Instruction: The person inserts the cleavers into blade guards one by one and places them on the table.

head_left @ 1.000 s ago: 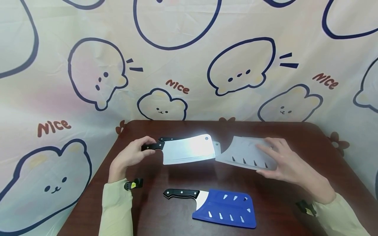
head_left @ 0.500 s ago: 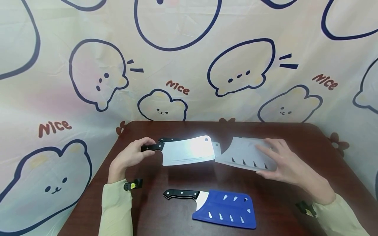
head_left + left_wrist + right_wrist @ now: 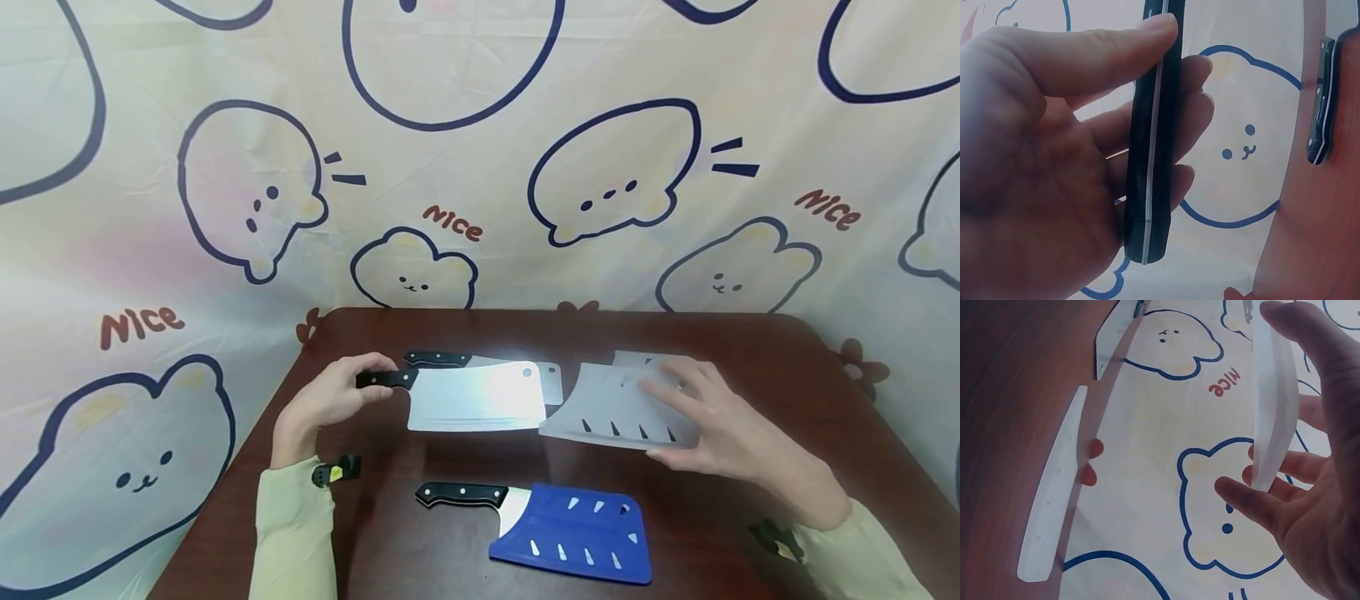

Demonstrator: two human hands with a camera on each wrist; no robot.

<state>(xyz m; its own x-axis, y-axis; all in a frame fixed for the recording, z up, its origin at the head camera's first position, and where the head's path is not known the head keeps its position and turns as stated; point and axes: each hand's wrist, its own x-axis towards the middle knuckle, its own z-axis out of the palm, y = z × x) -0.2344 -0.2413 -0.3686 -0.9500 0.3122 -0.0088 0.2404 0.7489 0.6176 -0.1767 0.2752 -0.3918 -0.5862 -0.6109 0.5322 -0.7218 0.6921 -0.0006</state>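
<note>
Above the surface (image 3: 705, 542), left hand (image 3: 334, 395) is gripping knife (image 3: 472, 402), right hand (image 3: 723, 421) sheath (image 3: 600, 407), seemingly aligning them for sliding in.

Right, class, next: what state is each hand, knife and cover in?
Held knife: uncovered, raised off the table
Left hand: gripping the held knife
Held cover: raised, off the knife
Right hand: gripping the held cover
Back knife: uncovered, lying on the table
Back cover: lying on the table
Front knife: mostly sheathed in the blue cover
Blue cover: on the front knife, lying flat
</note>
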